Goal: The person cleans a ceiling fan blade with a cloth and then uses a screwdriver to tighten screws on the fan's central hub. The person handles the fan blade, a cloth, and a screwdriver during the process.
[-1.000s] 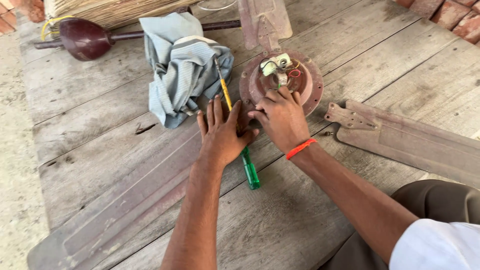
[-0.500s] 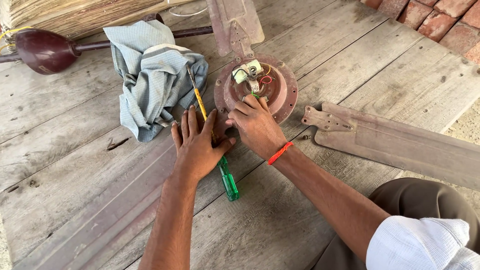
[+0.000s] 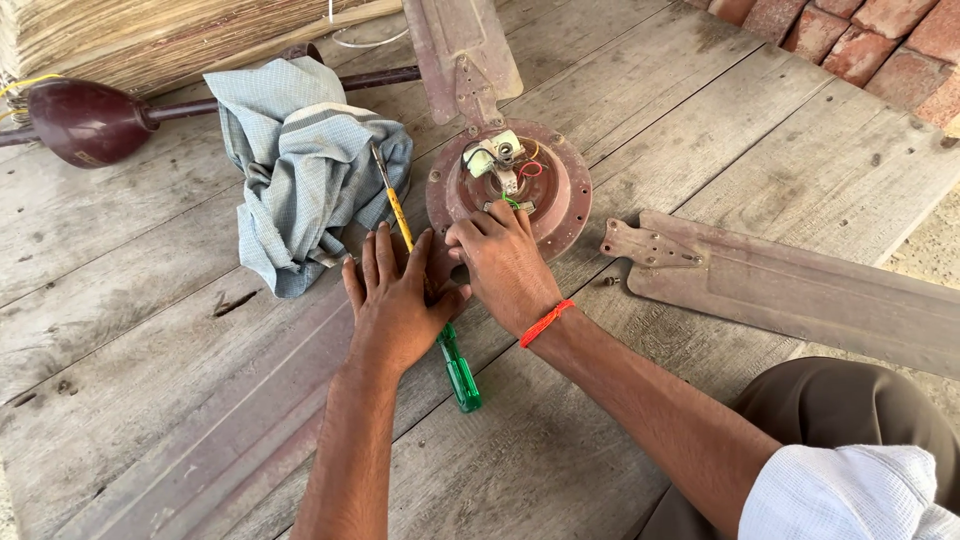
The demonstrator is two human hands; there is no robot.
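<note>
A round brown fan motor housing (image 3: 560,185) with coloured wires and a small white part on top lies on the wooden planks. My left hand (image 3: 395,300) lies flat, fingers spread, on a fan blade (image 3: 230,440) where it meets the housing. My right hand (image 3: 505,265), with a red band at the wrist, has its fingers curled at the housing's near rim; what they pinch is hidden. A screwdriver with a yellow shaft (image 3: 398,212) and a green handle (image 3: 460,375) passes under my left hand.
A loose fan blade (image 3: 800,290) lies to the right. Another blade (image 3: 465,45) points away from the housing. A crumpled blue-grey cloth (image 3: 300,165) sits at left, behind it a dark red canopy on a rod (image 3: 90,120). Bricks (image 3: 860,40) line the far right.
The view has shifted, so everything sits further left and lower in frame. Both hands stay at the housing's near rim, with hardly any movement of their own.
</note>
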